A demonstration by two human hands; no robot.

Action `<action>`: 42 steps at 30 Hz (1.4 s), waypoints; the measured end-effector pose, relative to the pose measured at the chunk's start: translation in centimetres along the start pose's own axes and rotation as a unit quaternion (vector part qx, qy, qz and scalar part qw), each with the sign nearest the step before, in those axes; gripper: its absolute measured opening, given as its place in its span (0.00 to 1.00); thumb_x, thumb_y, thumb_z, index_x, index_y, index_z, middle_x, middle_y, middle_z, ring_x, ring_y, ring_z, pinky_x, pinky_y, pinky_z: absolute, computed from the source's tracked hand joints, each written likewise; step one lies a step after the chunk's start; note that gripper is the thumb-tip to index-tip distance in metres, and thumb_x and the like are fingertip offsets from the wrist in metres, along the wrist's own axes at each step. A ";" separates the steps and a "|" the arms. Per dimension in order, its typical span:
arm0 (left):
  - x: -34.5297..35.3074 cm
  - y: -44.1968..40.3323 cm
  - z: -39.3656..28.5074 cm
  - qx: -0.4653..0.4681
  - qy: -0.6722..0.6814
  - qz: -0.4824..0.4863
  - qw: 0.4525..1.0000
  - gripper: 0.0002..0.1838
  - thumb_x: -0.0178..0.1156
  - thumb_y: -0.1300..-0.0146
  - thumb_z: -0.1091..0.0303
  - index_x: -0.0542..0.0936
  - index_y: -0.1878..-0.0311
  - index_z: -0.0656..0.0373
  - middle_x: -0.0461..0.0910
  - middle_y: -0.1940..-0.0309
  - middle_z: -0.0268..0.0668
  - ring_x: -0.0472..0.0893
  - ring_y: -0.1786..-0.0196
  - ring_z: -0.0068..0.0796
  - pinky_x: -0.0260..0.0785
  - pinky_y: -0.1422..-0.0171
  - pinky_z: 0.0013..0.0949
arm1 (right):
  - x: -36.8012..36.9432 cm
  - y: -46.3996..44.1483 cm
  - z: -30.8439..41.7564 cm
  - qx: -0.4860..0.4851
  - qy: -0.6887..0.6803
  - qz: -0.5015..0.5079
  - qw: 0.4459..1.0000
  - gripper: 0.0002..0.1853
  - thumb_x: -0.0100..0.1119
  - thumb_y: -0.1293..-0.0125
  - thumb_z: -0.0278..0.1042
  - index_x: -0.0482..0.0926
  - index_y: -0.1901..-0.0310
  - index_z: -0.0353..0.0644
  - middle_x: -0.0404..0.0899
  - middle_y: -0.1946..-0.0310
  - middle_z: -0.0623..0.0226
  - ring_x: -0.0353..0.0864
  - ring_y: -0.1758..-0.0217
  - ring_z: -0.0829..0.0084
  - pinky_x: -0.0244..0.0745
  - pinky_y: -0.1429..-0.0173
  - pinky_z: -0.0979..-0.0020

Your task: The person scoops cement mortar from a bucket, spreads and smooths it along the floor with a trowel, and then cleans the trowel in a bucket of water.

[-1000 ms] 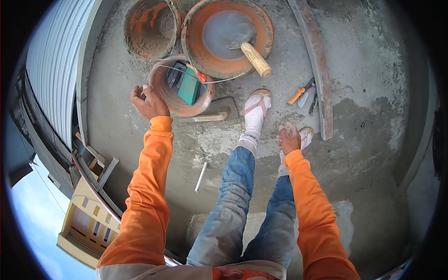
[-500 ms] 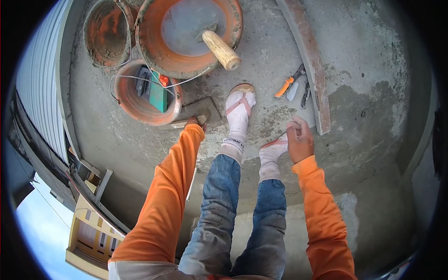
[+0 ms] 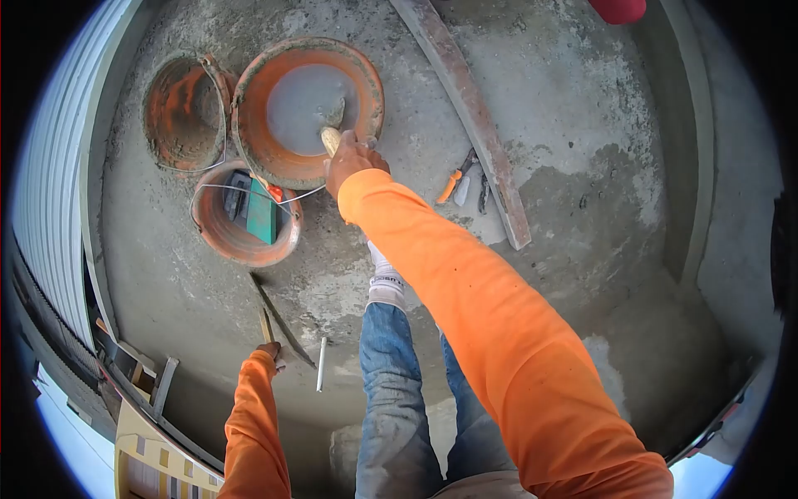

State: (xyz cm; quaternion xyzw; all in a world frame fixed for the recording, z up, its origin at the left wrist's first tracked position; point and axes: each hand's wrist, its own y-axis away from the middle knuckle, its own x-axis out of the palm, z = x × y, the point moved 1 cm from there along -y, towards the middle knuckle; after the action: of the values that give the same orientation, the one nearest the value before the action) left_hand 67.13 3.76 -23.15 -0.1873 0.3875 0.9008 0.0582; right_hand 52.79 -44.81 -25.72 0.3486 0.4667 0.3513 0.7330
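My right hand (image 3: 356, 160) is closed around the pale wooden handle of a trowel (image 3: 331, 138). Its blade rests partly in the cloudy water of a large orange bucket (image 3: 374, 79). Lower left, my left hand (image 3: 270, 351) grips the handle of a plastering float (image 3: 284, 323), whose flat board is tilted so that only its thin edge shows. Below the large bucket stands a smaller orange bucket (image 3: 287, 241) holding a green block (image 3: 261, 212) and some dark tools. My right forearm covers part of my feet.
A mud-caked bucket (image 3: 158, 104) stands at the left. On the concrete floor lie a long wooden plank (image 3: 474, 121), an orange-handled tool (image 3: 450, 185) and a short white pipe (image 3: 322, 364). A red object (image 3: 619, 8) shows at the top right. Corrugated sheeting (image 3: 50, 191) borders the left.
My right hand has moved from near my foot to the trowel handle in the bucket. My left hand has raised the float off the floor, drawn it back and tipped it on edge.
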 end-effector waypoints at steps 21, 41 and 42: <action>7.7 10.8 3.4 0.336 0.247 0.005 0.909 0.14 0.47 0.39 0.54 0.75 0.54 0.47 0.80 0.66 0.32 0.78 0.66 0.40 0.71 0.61 0.37 | -4.9 5.8 -4.3 -0.160 -0.179 -0.160 0.958 0.20 0.54 0.44 0.36 0.69 0.49 0.43 0.69 0.56 0.53 0.73 0.55 0.51 0.70 0.52 0.59; 15.0 20.0 -11.2 0.547 -0.074 -0.076 0.831 0.16 0.47 0.39 0.52 0.75 0.53 0.48 0.80 0.66 0.32 0.78 0.65 0.42 0.71 0.60 0.38 | -1.3 3.6 0.3 -0.083 -0.250 -0.029 0.964 0.13 0.45 0.39 0.31 0.70 0.53 0.38 0.69 0.51 0.44 0.75 0.53 0.52 0.73 0.52 0.60; 17.0 19.8 -12.9 0.563 -0.089 -0.084 0.817 0.16 0.47 0.39 0.52 0.75 0.53 0.48 0.80 0.66 0.32 0.78 0.65 0.42 0.71 0.60 0.38 | -2.2 3.4 -0.4 -0.104 -0.287 -0.061 0.950 0.14 0.45 0.39 0.33 0.67 0.52 0.38 0.67 0.50 0.43 0.76 0.56 0.50 0.74 0.55 0.59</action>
State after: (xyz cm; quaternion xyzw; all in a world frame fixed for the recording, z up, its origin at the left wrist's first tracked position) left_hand 50.29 -19.94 -24.40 -0.0726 0.8029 0.5297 0.2637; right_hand 51.12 -44.83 -22.05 0.3271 0.2177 0.2380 0.8883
